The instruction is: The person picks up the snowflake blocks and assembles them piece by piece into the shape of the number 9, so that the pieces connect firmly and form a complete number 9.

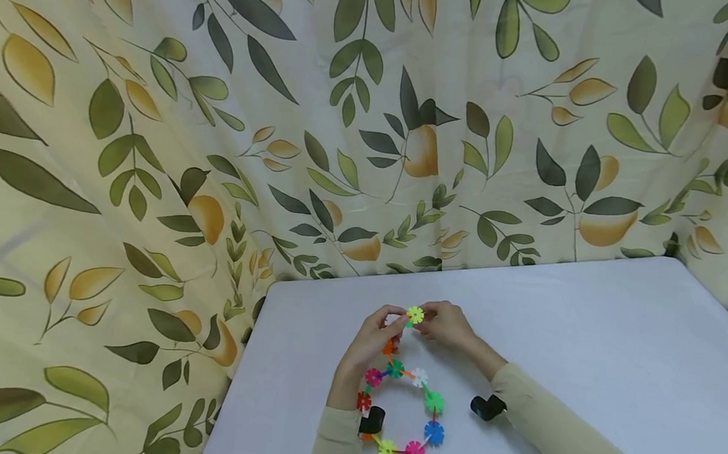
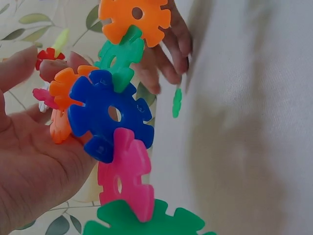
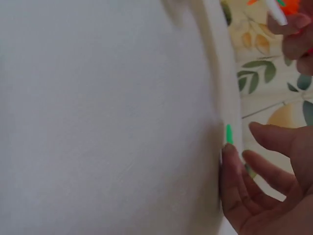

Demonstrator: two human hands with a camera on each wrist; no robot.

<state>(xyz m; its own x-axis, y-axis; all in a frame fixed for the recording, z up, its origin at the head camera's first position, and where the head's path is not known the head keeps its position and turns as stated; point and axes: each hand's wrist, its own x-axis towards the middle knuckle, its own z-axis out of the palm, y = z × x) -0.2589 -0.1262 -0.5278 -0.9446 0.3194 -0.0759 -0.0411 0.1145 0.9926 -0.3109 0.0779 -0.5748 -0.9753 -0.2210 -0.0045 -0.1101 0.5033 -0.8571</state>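
Observation:
My left hand (image 1: pixel 364 341) holds up one end of a chain of interlocking plastic snowflake discs between curled fingers. At that end a yellow disc (image 1: pixel 415 315) shows by the thumb. The rest of the chain forms a loop on the table, with a green disc (image 1: pixel 434 403) and a blue disc (image 1: pixel 434 433) along its right side. Close up in the left wrist view, a dark blue disc (image 2: pixel 88 115) and a pink disc (image 2: pixel 124 169) are slotted together. Beside the left hand is my right hand (image 1: pixel 449 324), thumb apart from its fingers, fingertips beside a small green piece (image 3: pixel 228 133).
A white-covered table (image 1: pixel 587 330) lies under the hands. Leaf-patterned cloth (image 1: pixel 355 176) hangs behind it and on the left. Black camera mounts sit on both wrists, the right one (image 1: pixel 487 408) above the table.

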